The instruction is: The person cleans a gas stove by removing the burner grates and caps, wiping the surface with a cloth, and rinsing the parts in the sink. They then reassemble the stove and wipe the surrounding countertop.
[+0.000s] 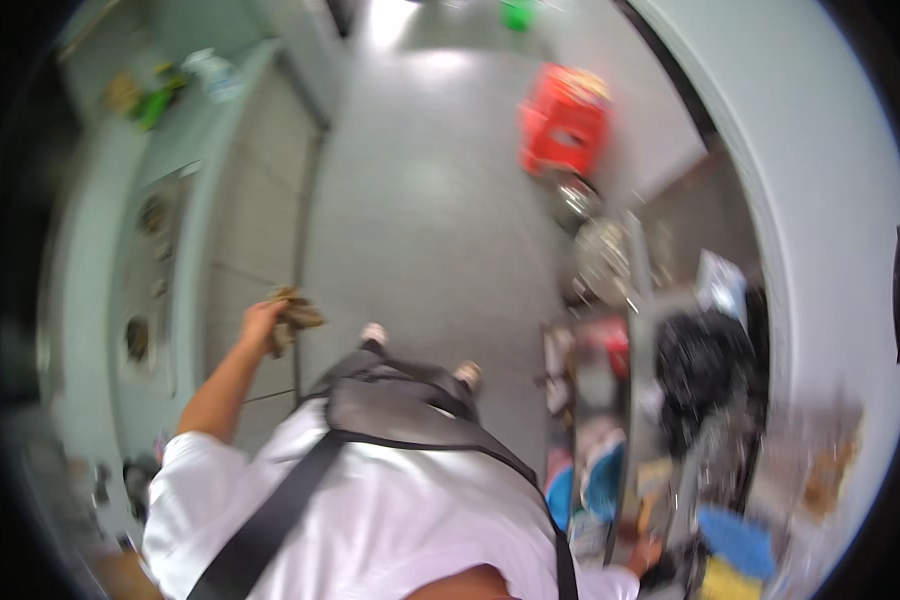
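My left hand (261, 324) is closed around a crumpled brown cloth (294, 319), held out over the floor beside the tiled counter front (247, 202). At the lower right, my right hand (647, 553) reaches to a cluttered rack and is partly blurred. Just above its fingers is an orange-yellow strip (647, 510), perhaps a handle; I cannot tell whether they grip it. A blue item (736, 541) and a yellow item (731, 579), possibly cloths, lie to the right of that hand.
On the left, a two-burner gas hob (150, 277) is set in the counter, with a spray bottle (214, 73) farther along. A red plastic stool (566, 124) stands on the grey floor (427, 210). Blurred metal pots (604, 255) and a black plastic bag (701, 360) line the right side.
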